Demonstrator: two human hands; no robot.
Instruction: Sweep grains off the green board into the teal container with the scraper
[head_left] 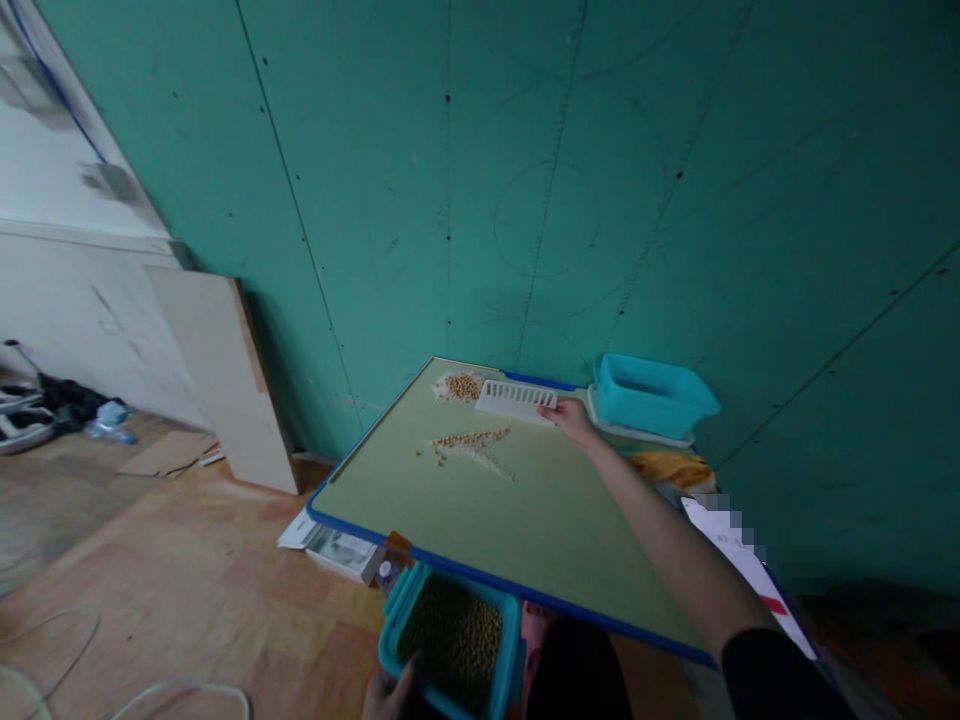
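My right hand reaches across the table with its fingers closed on the end of a white slotted plastic strip. Beside the strip's far end lies a pile of tan beans with white grains around them. Nearer to me, a streak of tan beans and white grains is spread on the tabletop. Below the table's front edge, my left hand grips the near left rim of a teal container, thumb over the edge. Dark green and tan beans fill the container; part of that hand is cut off.
A second teal bin stands at the table's back right, on a white lid. An orange-brown cloth and a paper sheet lie along the right side. A green wall rises behind. A box sits on the floor.
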